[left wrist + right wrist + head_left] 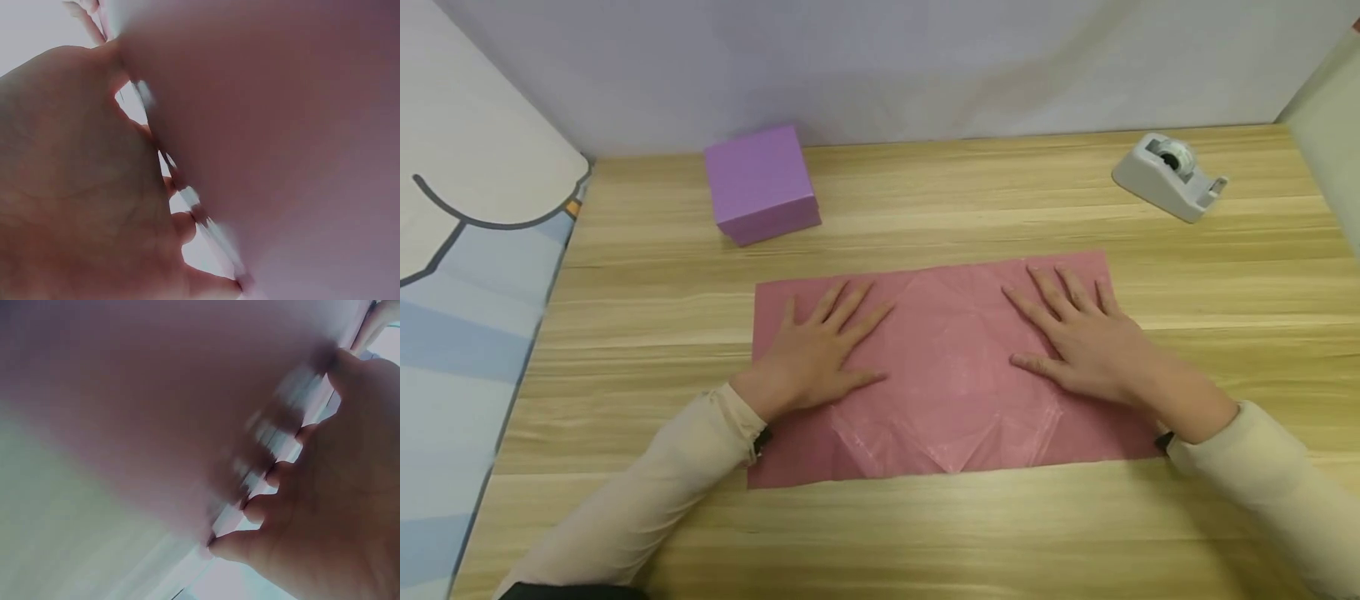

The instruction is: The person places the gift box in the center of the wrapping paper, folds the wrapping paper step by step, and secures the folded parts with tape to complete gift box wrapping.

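A sheet of pink wrapping paper [951, 350], thin and creased with diamond-shaped folds, lies spread on the wooden table. On its left part rests my left hand [812, 358], fingers spread and straight, fingertips touching the paper. My right hand [1086, 346] presses the right part the same way, its thumb pointing inward. Both wrist views show the palms from below: the left palm [81, 175] and the right palm [331, 500] arch slightly over the paper, with only the fingertips meeting it. Neither hand holds anything.
Behind the paper to the left sits a purple box [763, 183]. A grey tape dispenser [1171, 177] with a roll of clear tape stands at the back right. The wooden table [955, 204] ends against a pale wall [925, 67] at the back.
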The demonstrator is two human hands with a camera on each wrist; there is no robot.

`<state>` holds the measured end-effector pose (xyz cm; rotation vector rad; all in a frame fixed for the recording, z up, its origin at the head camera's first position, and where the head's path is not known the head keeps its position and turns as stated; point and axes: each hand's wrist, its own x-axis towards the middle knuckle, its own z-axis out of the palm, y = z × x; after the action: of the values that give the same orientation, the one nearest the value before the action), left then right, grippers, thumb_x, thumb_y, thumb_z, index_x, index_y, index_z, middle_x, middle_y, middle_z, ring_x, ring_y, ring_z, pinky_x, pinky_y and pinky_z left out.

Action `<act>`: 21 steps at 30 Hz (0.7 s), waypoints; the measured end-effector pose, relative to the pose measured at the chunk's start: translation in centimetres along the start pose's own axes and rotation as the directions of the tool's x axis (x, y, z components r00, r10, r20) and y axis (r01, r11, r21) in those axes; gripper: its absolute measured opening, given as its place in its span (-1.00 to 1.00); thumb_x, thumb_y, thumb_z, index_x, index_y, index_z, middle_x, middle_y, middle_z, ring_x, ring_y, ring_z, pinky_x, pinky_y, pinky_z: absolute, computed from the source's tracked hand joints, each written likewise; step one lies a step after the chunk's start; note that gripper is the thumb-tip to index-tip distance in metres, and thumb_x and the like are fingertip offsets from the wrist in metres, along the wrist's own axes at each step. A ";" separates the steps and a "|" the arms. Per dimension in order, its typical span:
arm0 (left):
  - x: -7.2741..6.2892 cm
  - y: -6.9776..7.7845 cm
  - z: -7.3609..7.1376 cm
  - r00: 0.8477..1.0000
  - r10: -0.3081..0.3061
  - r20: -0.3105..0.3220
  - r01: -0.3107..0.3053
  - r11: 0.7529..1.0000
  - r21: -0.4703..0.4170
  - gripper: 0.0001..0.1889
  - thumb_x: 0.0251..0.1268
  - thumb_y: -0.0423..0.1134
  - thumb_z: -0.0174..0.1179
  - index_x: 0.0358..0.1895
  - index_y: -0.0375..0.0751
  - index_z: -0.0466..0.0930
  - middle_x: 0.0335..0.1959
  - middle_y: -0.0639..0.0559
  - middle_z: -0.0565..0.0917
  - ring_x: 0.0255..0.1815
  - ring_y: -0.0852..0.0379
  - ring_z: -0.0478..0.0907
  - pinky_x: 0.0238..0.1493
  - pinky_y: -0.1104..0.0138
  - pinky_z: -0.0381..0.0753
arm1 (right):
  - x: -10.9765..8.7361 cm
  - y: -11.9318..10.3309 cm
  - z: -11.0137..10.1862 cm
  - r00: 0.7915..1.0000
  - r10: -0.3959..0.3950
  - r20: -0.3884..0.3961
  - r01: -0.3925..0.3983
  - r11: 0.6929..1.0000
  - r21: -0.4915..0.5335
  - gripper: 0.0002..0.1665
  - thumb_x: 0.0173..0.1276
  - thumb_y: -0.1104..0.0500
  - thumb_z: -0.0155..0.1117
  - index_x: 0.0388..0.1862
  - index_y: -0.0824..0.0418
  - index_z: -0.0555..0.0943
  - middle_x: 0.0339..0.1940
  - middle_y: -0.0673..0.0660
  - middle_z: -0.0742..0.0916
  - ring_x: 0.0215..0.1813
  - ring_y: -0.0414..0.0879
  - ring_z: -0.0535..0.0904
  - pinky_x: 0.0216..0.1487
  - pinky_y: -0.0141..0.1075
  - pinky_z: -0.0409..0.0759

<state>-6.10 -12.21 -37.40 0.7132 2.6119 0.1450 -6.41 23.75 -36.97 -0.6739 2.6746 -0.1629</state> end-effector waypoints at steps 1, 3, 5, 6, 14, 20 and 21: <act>-0.1 -0.3 0.1 1.000 -0.007 -0.004 0.007 1.000 -0.002 -0.11 0.50 0.44 -0.08 0.71 0.38 -0.31 0.78 0.10 -0.36 0.79 -0.11 -0.40 0.55 -0.51 -0.25 | -0.2 0.3 0.0 1.000 0.015 0.006 -0.015 1.000 0.005 0.03 0.55 -0.42 0.00 0.77 -0.19 -0.20 0.78 0.26 -0.12 0.74 0.41 -0.22 0.58 0.50 -0.28; -0.2 -0.7 0.2 1.000 -0.022 -0.004 0.022 1.000 0.001 -0.11 0.50 0.45 -0.11 0.71 0.39 -0.34 0.77 0.12 -0.38 0.79 -0.09 -0.40 0.56 -0.49 -0.27 | -0.4 0.9 -0.1 0.999 0.040 0.016 -0.040 0.999 0.015 0.03 0.56 -0.43 -0.02 0.77 -0.17 -0.22 0.78 0.29 -0.12 0.74 0.42 -0.25 0.58 0.51 -0.28; -0.4 -0.8 0.1 1.000 -0.030 -0.009 0.030 1.000 0.002 -0.11 0.51 0.44 -0.11 0.71 0.38 -0.34 0.78 0.10 -0.36 0.79 -0.11 -0.39 0.57 -0.49 -0.26 | -0.5 1.2 -0.2 0.998 0.056 0.024 -0.057 0.998 0.020 0.05 0.56 -0.43 -0.03 0.77 -0.13 -0.23 0.77 0.33 -0.13 0.74 0.44 -0.27 0.57 0.52 -0.27; -0.6 -0.7 0.0 0.999 -0.030 -0.017 0.030 1.000 0.007 -0.11 0.51 0.43 -0.10 0.72 0.35 -0.32 0.78 0.07 -0.33 0.79 -0.14 -0.36 0.56 -0.50 -0.23 | -0.5 1.2 -0.2 0.998 0.063 0.028 -0.064 0.998 0.018 0.06 0.56 -0.44 -0.03 0.77 -0.10 -0.24 0.76 0.35 -0.14 0.73 0.45 -0.29 0.56 0.53 -0.27; -2.7 3.3 -0.2 0.995 0.054 -0.083 -0.044 0.991 0.124 -0.05 0.48 0.43 -0.04 0.74 0.11 -0.17 0.76 -0.14 -0.13 0.75 -0.34 -0.24 0.52 -0.53 -0.13 | -1.7 -3.5 -0.4 0.999 -0.039 0.021 0.041 0.996 -0.077 0.20 0.51 -0.48 -0.01 0.76 0.11 -0.26 0.75 0.39 -0.12 0.73 0.46 -0.22 0.57 0.52 -0.18; -3.4 5.2 1.1 0.996 0.090 -0.022 -0.088 0.994 0.063 -0.04 0.44 0.43 0.01 0.73 0.15 -0.14 0.77 -0.13 -0.23 0.76 -0.34 -0.25 0.43 -0.62 -0.12 | -2.3 -6.9 0.8 0.986 -0.165 0.034 0.167 0.983 -0.072 0.31 0.38 -0.58 0.07 0.77 0.12 -0.18 0.75 0.38 -0.08 0.72 0.45 -0.17 0.50 0.59 -0.04; -3.4 5.2 1.2 0.997 0.075 -0.011 -0.074 0.996 0.049 -0.04 0.43 0.44 0.03 0.73 0.17 -0.15 0.77 -0.10 -0.26 0.76 -0.33 -0.27 0.42 -0.63 -0.12 | -2.3 -7.0 1.0 0.986 -0.164 0.039 0.166 0.984 -0.066 0.33 0.35 -0.58 0.10 0.76 0.12 -0.17 0.75 0.38 -0.08 0.72 0.46 -0.19 0.48 0.61 -0.05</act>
<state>-0.54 -9.46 -36.17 0.8301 2.6105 0.1087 -1.07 18.68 -35.76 -0.9128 2.6016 -0.1017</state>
